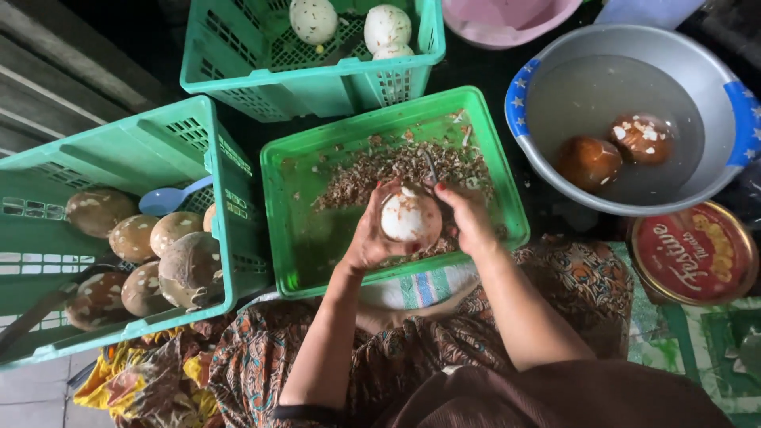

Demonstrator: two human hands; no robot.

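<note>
L hand (369,238) cups pale coconut (410,216); R hand (468,218) scraping w/ tool, prob. knife (430,168).

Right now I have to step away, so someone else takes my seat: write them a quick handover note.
Left hand cups a mostly white peeled coconut. Right hand works a thin blade at its top.
Peelings lie in the green tray beneath.
Done: three white ones in the far basket.
Left: brown unpeeled ones in the left basket; two brown ones sit in the water basin.
</note>
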